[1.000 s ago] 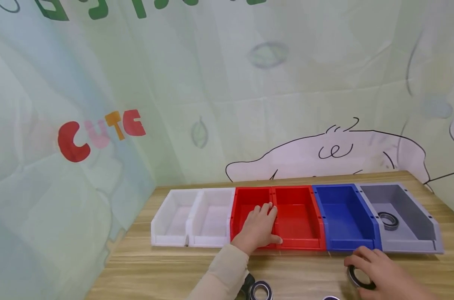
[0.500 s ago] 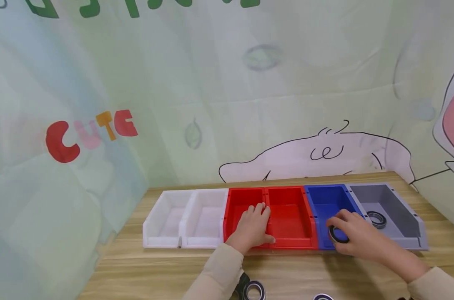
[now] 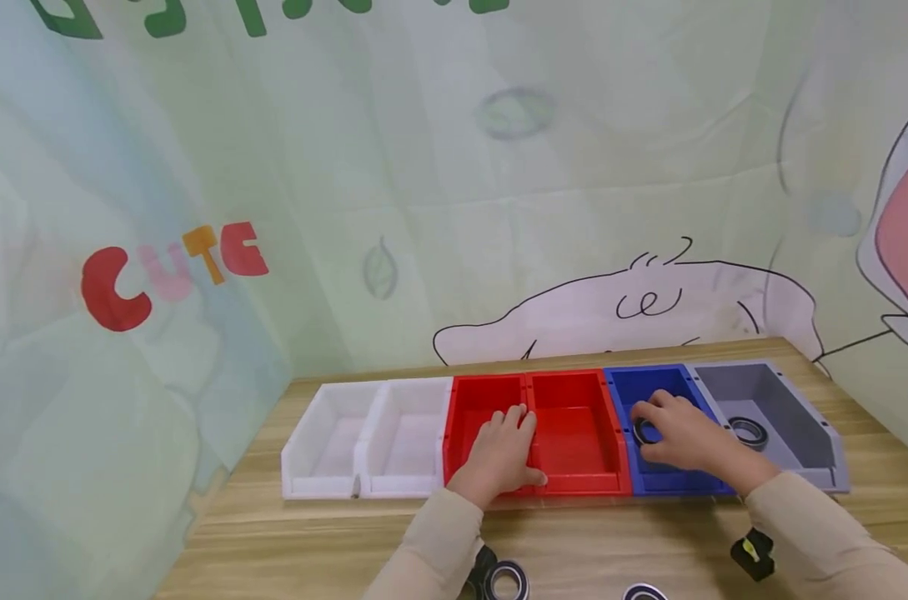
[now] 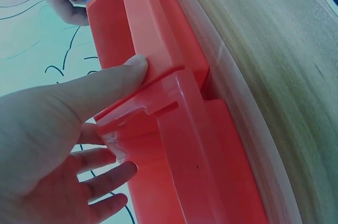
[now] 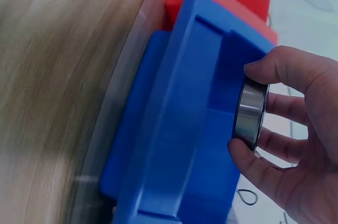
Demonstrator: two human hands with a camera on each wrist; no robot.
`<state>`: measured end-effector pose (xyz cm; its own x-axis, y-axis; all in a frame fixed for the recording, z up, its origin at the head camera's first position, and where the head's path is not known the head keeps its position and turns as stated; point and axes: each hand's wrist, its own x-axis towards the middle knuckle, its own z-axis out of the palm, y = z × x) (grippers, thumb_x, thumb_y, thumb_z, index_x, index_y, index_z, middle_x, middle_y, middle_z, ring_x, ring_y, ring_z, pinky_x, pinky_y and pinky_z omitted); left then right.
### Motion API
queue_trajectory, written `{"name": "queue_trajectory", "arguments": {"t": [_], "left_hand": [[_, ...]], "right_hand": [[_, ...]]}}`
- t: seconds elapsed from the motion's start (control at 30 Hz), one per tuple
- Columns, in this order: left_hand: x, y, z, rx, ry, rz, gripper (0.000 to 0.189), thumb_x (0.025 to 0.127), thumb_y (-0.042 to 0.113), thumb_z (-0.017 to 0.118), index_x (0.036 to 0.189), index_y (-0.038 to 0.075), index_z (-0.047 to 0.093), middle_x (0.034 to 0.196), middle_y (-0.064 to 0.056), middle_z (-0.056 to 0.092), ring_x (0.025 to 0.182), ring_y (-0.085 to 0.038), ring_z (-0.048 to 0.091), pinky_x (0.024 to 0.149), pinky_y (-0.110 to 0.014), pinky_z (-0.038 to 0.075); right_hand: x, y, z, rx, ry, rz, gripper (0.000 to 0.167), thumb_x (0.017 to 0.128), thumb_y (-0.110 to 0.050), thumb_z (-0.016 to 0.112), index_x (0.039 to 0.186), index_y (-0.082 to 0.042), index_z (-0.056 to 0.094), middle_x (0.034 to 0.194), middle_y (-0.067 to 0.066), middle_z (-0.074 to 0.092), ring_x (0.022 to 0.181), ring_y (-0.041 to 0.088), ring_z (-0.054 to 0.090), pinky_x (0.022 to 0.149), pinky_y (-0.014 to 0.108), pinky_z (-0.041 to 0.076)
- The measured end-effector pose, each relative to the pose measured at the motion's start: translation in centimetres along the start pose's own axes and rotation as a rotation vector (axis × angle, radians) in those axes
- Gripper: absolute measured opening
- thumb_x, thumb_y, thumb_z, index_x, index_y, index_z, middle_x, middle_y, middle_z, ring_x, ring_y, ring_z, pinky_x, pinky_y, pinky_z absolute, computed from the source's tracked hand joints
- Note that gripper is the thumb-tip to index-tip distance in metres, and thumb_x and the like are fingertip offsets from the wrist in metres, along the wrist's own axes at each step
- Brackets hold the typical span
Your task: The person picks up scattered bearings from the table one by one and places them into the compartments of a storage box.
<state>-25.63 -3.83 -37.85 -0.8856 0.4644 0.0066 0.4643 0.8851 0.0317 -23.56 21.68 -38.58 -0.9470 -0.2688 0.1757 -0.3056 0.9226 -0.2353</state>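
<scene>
In the head view my right hand (image 3: pixel 679 433) is over the blue bin (image 3: pixel 671 483), pinching a ball bearing (image 5: pixel 250 110) between thumb and fingertips. The right wrist view shows the bearing's shiny metal side, held on edge within the bin's mouth. My left hand (image 3: pixel 499 454) rests on the divider between the left red bin (image 3: pixel 464 400) and the right red bin (image 3: pixel 577 483), its fingers spread. Its thumb (image 4: pixel 134 68) lies on the front rim in the left wrist view. No object shows in that hand.
A second bearing (image 3: pixel 749 447) lies in the grey bin (image 3: pixel 806 425) at the right end of the row. Two white bins (image 3: pixel 404 486) stand at the left. On the wooden table (image 3: pixel 574 533) in front are a bearing (image 3: pixel 524 581) by the left sleeve and another (image 3: pixel 644 588).
My right hand has carried the bearing up from the table, forward and left over the blue bin. My left hand stays on the red bins. The head view has shifted slightly.
</scene>
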Motion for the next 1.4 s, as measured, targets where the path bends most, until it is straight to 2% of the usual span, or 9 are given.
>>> {"name": "queue_trajectory", "arguments": {"t": [0.17, 0.3, 0.53, 0.87, 0.97, 1.1, 1.2, 1.3, 1.4], "left_hand": [[-0.2, -0.5, -0.1, -0.007, 0.011, -0.014, 0.088, 0.064, 0.038, 0.081, 0.138, 0.017, 0.038, 0.140, -0.004, 0.040, 0.121, -0.023, 0.043, 0.096, -0.038, 0.047], [-0.3, -0.9, -0.3, -0.018, 0.011, -0.035, 0.089, 0.064, 0.037, 0.082, 0.138, 0.017, 0.037, 0.141, -0.004, 0.039, 0.122, -0.024, 0.042, 0.097, -0.039, 0.046], [-0.2, -0.8, -0.2, -0.035, 0.006, -0.017, 0.090, 0.065, 0.038, 0.081, 0.140, 0.017, 0.036, 0.143, -0.005, 0.038, 0.124, -0.024, 0.041, 0.098, -0.040, 0.045], [0.1, -0.7, -0.2, -0.017, 0.005, -0.006, 0.090, 0.065, 0.039, 0.081, 0.140, 0.017, 0.036, 0.143, -0.004, 0.037, 0.123, -0.023, 0.041, 0.098, -0.039, 0.045], [0.2, -0.7, -0.3, -0.005, 0.012, 0.002, 0.089, 0.066, 0.040, 0.080, 0.139, 0.016, 0.036, 0.142, -0.004, 0.038, 0.122, -0.023, 0.042, 0.098, -0.038, 0.045], [0.1, -0.5, 0.0, -0.012, 0.000, 0.009, 0.088, 0.067, 0.041, 0.079, 0.140, 0.016, 0.036, 0.143, -0.005, 0.037, 0.124, -0.023, 0.041, 0.099, -0.038, 0.044], [0.0, -0.4, 0.3, -0.028, -0.004, 0.007, 0.088, 0.067, 0.041, 0.079, 0.140, 0.017, 0.036, 0.144, -0.004, 0.037, 0.126, -0.024, 0.040, 0.100, -0.039, 0.044], [-0.1, -0.4, 0.5, -0.040, 0.001, 0.002, 0.088, 0.067, 0.041, 0.079, 0.140, 0.017, 0.036, 0.144, -0.004, 0.037, 0.126, -0.024, 0.040, 0.100, -0.039, 0.043], [-0.1, -0.5, 0.4, -0.044, 0.006, 0.001, 0.088, 0.067, 0.041, 0.079, 0.140, 0.017, 0.036, 0.144, -0.004, 0.037, 0.126, -0.024, 0.040, 0.100, -0.040, 0.043]], "right_hand": [[1.7, 0.0, 1.1, -0.068, 0.008, 0.038, 0.039, 0.071, -0.019, 0.070, 0.106, -0.004, 0.062, 0.096, 0.016, 0.055, 0.081, 0.030, 0.051, 0.073, 0.048, 0.051], [3.0, 0.2, 2.1, -0.071, -0.009, 0.071, 0.041, 0.074, -0.019, 0.070, 0.108, 0.001, 0.062, 0.098, 0.021, 0.057, 0.083, 0.035, 0.055, 0.078, 0.051, 0.050], [3.7, 1.2, 3.1, -0.099, -0.065, 0.139, 0.040, 0.075, -0.015, 0.069, 0.108, 0.006, 0.060, 0.098, 0.026, 0.057, 0.084, 0.039, 0.057, 0.080, 0.054, 0.049], [3.3, 2.0, 3.8, -0.102, -0.016, 0.143, 0.026, 0.075, -0.016, 0.070, 0.092, 0.002, 0.065, 0.084, 0.019, 0.059, 0.076, 0.034, 0.058, 0.074, 0.050, 0.049], [3.1, 2.0, 3.8, -0.093, -0.022, 0.155, 0.026, 0.077, -0.015, 0.067, 0.096, 0.003, 0.064, 0.089, 0.022, 0.058, 0.078, 0.037, 0.057, 0.076, 0.052, 0.049], [2.1, 1.6, 3.7, -0.080, -0.027, 0.159, 0.036, 0.081, -0.016, 0.064, 0.109, 0.006, 0.059, 0.101, 0.029, 0.056, 0.087, 0.045, 0.056, 0.081, 0.057, 0.046], [1.1, 1.0, 3.2, -0.082, 0.028, 0.135, 0.040, 0.082, -0.014, 0.063, 0.115, 0.007, 0.056, 0.107, 0.030, 0.054, 0.092, 0.047, 0.054, 0.084, 0.057, 0.045], [0.1, 0.3, 1.9, -0.091, 0.117, 0.097, 0.037, 0.081, -0.012, 0.065, 0.112, 0.007, 0.056, 0.105, 0.027, 0.056, 0.092, 0.045, 0.055, 0.084, 0.055, 0.046], [-1.0, -0.2, 0.6, -0.097, 0.172, 0.047, 0.035, 0.080, -0.011, 0.067, 0.109, 0.007, 0.059, 0.101, 0.023, 0.059, 0.090, 0.041, 0.057, 0.081, 0.053, 0.047]]}}
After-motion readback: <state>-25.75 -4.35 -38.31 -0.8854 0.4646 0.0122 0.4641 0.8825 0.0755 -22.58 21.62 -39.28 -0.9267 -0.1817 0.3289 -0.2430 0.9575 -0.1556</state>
